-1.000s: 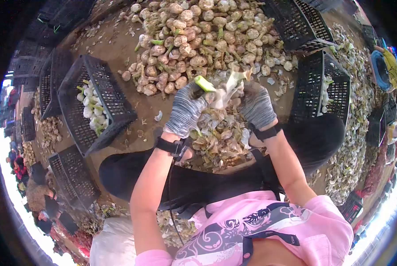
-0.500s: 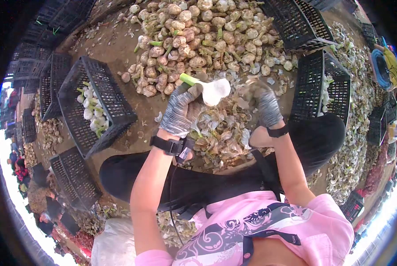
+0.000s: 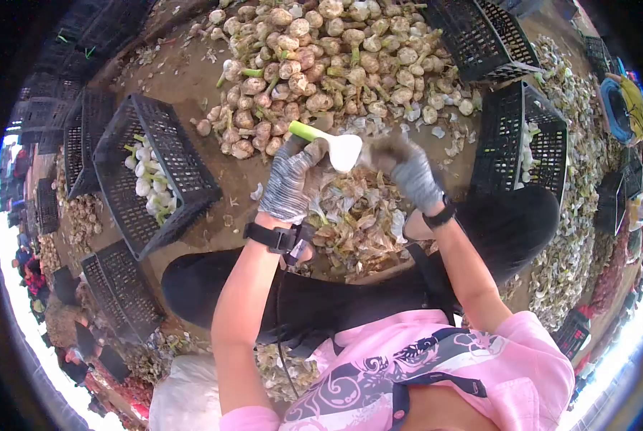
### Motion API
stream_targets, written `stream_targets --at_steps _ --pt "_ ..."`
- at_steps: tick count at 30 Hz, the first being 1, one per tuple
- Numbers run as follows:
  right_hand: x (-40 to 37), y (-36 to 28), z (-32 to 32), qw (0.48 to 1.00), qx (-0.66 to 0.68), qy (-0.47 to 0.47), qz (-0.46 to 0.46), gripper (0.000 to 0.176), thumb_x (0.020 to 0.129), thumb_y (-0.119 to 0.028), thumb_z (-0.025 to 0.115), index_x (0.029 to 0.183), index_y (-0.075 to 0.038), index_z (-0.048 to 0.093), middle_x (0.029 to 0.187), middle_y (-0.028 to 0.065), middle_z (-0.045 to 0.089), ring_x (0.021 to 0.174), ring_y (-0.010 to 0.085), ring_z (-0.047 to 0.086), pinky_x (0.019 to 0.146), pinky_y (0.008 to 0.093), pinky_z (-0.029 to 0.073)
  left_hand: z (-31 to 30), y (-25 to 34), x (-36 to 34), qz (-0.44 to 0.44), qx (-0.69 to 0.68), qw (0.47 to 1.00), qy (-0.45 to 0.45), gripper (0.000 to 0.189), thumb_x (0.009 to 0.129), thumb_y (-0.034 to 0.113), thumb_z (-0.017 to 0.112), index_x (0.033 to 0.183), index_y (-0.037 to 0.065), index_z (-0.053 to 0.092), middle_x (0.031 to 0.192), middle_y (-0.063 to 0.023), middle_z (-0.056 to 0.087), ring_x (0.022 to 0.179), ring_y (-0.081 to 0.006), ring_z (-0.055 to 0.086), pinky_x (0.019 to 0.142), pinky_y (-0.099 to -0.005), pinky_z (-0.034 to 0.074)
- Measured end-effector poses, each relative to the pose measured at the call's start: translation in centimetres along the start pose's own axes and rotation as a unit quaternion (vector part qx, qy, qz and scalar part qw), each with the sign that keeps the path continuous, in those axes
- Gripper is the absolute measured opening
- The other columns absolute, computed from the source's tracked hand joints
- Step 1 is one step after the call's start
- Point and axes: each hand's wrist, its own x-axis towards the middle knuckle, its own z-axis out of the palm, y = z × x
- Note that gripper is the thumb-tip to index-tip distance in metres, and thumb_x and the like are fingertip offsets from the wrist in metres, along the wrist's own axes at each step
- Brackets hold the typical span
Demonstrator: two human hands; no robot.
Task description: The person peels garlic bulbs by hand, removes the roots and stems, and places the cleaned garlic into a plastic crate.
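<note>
My left hand (image 3: 292, 179), in a grey striped glove, is closed on a peeled white garlic bulb (image 3: 344, 149) with a green stem stub sticking out to the upper left. Just to the right of the bulb is my right hand (image 3: 406, 171), also gloved, its fingers curled and touching or nearly touching the bulb. Below both hands lies a heap of brown garlic skins (image 3: 357, 223) between my knees. A big pile of unpeeled garlic bulbs (image 3: 321, 65) lies on the ground just beyond the hands.
A black plastic crate (image 3: 123, 205) at the left holds several peeled bulbs. Another black crate (image 3: 504, 151) stands tilted at the right, one more (image 3: 479, 36) at the top right. Stacked empty crates line the far left. Garlic skins cover the ground at the right.
The loose skins were pulled off the bulb, leaving it clean and white. My right hand swung away to the right, then came back beside the bulb.
</note>
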Motion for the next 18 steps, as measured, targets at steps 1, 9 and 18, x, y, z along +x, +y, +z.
stream_targets --at_steps 1,9,18 --pt "-0.6 -1.2 0.5 0.994 -0.043 -0.088 0.049 0.02 0.074 -0.002 0.062 0.093 -0.001 0.058 0.083 0.0044 0.06 0.076 0.0112 0.054 0.072 0.0283 0.046 -0.3 -0.1 0.3 0.002 0.0 1.0 0.001 0.031 0.081 0.012 0.06 0.109 0.001 0.052 0.098 -0.0066 0.059 0.089 -0.0151 0.058 0.076 -0.026 0.049" --pt "-0.6 -2.3 -0.9 0.991 -0.1 -0.078 0.03 0.026 0.084 -0.021 0.056 0.097 0.001 0.058 0.076 0.006 0.06 0.075 0.0113 0.054 0.071 0.0257 0.044 -1.3 -1.2 1.1 -0.081 -0.132 0.985 0.077 0.031 0.08 0.015 0.061 0.107 0.001 0.053 0.1 -0.0095 0.059 0.09 -0.0169 0.058 0.072 -0.0249 0.052" --pt "0.2 -1.9 4.0 0.989 0.132 0.065 0.034 0.023 0.083 -0.022 0.058 0.093 -0.002 0.053 0.082 0.0014 0.056 0.072 0.0084 0.051 0.061 0.0216 0.045 0.3 -2.0 0.4 0.035 0.063 0.986 0.154 0.017 0.082 0.01 0.059 0.096 0.002 0.053 0.085 -0.0042 0.058 0.069 -0.0114 0.057 0.059 -0.0229 0.049"
